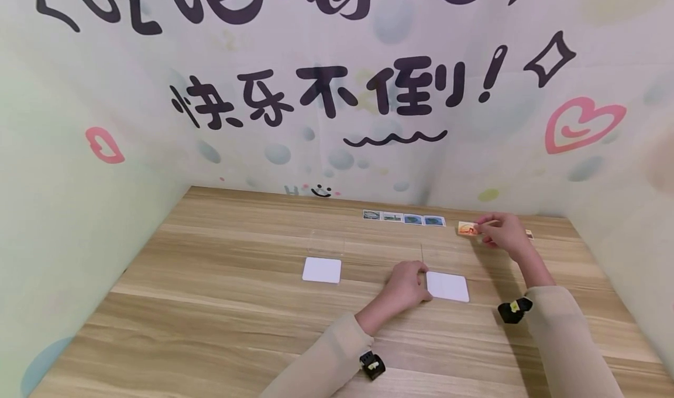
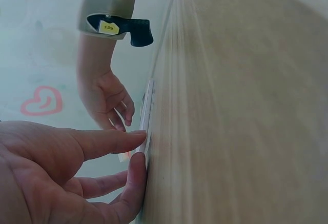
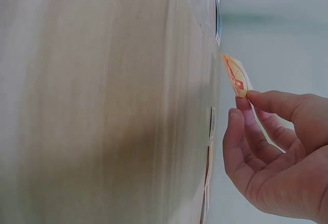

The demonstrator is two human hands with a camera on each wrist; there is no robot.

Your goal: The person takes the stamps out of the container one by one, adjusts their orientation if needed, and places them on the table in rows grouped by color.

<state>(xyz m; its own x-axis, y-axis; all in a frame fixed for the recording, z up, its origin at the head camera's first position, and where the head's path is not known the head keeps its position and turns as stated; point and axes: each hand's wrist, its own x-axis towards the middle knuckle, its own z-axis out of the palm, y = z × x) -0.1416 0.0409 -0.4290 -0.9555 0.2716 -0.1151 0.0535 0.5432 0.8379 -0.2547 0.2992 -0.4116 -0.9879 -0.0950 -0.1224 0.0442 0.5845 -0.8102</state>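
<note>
My right hand [image 1: 502, 233] pinches a small orange picture stamp [image 3: 236, 75] between thumb and fingertips, raised just above the back right of the wooden table. In the head view the stamp's left part shows beside the fingers. My left hand [image 1: 404, 284] holds the left edge of a white rectangular card [image 1: 447, 287], which lies flat. Its thumb and fingertips meet the card's thin edge in the left wrist view. A clear sheet [image 1: 441, 255] stretches behind that card.
A second white card [image 1: 322, 270] lies to the left, also with a clear sheet [image 1: 325, 244] behind it. Several blue and green stamps [image 1: 403, 218] form a row near the back wall. Another stamp [image 1: 529, 234] shows partly behind my right hand.
</note>
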